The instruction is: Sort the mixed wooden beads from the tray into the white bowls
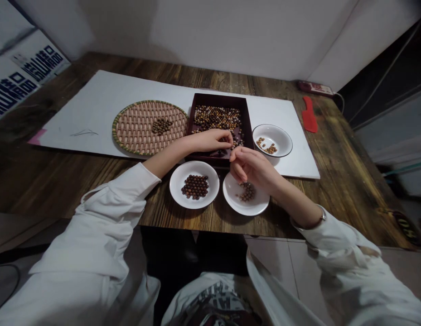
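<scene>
Head view, looking down over the worktop [60, 176].

- White sheet [94, 104] laid across the worktop. On it sit the dark box [219, 96], the woven tray [135, 131] to its left and the far dish [281, 136] to its right.
- Two more white dishes stand nearer the person, off the sheet, in front of the box: the left dish [178, 181] and the right dish [244, 209].
- Mixed beads [215, 117], brown, tan and dark together, cover the far part of the box floor. The near part looks thinner, though it is partly hidden by the hands.
- Left hand [212, 139]: reaching into the box, palm down, fingers bent, tips among the beads at the near side. Cannot tell whether a bead is pinched.
- Right hand [253, 167]: held over the near rim of the box and the far edge of the right dish, fingers loosely curled toward the thumb. Whether it grips anything does not show.

Piles outside the box:
- Tray: a small cluster of dull brown beads [162, 125] near its middle.
- Left dish: a tight mound of dark red-brown beads [195, 186], the largest pile out.
- Right dish: a small heap of lighter brown beads [247, 192], partly under the right hand.
- Far dish: a scatter of tan beads [267, 146].

Judgement: four colours stand apart already, but the box holds by far the most beads, so the work reads as less than half done.

Off to the right lie a red tool [308, 115] and a power strip [314, 87].
</scene>
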The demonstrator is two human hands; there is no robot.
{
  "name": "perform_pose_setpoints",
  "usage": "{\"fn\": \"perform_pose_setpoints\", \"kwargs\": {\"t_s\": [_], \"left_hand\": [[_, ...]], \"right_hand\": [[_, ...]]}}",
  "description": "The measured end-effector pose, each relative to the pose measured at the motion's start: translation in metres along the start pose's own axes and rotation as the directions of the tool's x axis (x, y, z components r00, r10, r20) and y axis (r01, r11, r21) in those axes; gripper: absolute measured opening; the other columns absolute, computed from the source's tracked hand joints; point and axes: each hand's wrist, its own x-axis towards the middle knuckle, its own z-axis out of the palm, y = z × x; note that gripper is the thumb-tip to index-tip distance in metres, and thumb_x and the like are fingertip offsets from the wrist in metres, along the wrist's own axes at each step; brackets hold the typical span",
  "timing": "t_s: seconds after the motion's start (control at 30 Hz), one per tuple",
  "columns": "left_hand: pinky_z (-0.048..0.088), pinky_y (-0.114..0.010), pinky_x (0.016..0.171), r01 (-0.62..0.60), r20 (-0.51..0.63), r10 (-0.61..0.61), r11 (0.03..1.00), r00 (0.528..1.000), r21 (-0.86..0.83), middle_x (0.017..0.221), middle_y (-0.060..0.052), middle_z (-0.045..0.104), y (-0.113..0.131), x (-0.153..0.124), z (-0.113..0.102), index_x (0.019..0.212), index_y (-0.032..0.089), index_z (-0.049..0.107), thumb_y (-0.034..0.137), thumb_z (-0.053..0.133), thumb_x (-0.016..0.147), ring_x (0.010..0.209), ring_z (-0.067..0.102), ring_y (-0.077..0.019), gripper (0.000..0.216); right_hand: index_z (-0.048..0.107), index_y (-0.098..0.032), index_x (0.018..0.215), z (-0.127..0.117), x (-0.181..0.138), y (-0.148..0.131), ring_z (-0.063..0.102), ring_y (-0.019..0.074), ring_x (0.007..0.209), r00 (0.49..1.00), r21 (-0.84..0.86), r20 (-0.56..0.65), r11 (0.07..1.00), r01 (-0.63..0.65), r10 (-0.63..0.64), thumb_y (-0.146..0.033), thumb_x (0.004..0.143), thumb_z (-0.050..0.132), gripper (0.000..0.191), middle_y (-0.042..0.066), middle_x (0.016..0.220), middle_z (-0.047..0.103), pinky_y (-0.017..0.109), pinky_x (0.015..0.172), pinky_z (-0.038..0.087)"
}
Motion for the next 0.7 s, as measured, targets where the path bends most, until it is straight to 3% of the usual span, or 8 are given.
{"fn": "perform_pose_setpoints", "kwargs": {"t_s": [0.13,0.3,0.5,0.7], "left_hand": [[0.043,-0.031,0.097,0.078,-0.160,-0.038,0.965,0.986,0.252,0.112,-0.010,0.064,-0.0049,0.0000,0.0039,0.107,0.014,0.061,0.026,0.057,0.088,0.108,0.057,-0.0217,0.023],[0.042,-0.036,0.101,0.329,-0.294,-0.216,0.844,0.931,0.423,0.121,-0.016,0.061,0.0003,-0.0053,0.0066,0.115,0.011,0.059,0.028,0.062,0.087,0.116,0.056,-0.0278,0.034],[0.046,-0.031,0.094,0.362,-0.259,-0.267,0.808,0.928,0.464,0.114,-0.010,0.069,0.0048,-0.0062,0.0043,0.110,0.015,0.063,0.023,0.051,0.093,0.107,0.063,-0.0230,0.023],[0.047,-0.033,0.092,0.345,-0.236,-0.260,0.806,0.936,0.481,0.112,-0.012,0.071,0.0043,-0.0050,0.0040,0.112,0.014,0.062,0.025,0.051,0.093,0.107,0.064,-0.0256,0.024]], "right_hand": [[0.056,-0.018,0.086,0.0008,-0.0004,-0.0006,0.048,0.0094,0.042,1.000,-0.012,-0.016,1.000,-0.012,0.012,-0.038,0.092,0.059,0.021,-0.008,0.044,0.050,0.021,0.046,0.039],[0.056,-0.018,0.087,0.0007,-0.0003,-0.0006,0.048,0.0092,0.042,1.000,-0.008,-0.018,1.000,-0.010,0.009,-0.037,0.093,0.057,0.020,-0.008,0.044,0.050,0.021,0.047,0.039],[0.057,-0.017,0.087,-0.0001,0.0004,0.0000,0.049,0.0091,0.042,1.000,0.034,0.010,0.999,0.003,-0.003,-0.032,0.094,0.056,0.017,-0.007,0.045,0.052,0.021,0.046,0.039],[0.058,-0.016,0.087,-0.0001,-0.0002,0.0004,0.050,0.0090,0.042,1.000,0.053,0.016,0.999,0.007,-0.007,-0.029,0.095,0.054,0.016,-0.006,0.045,0.052,0.020,0.047,0.040]]}}
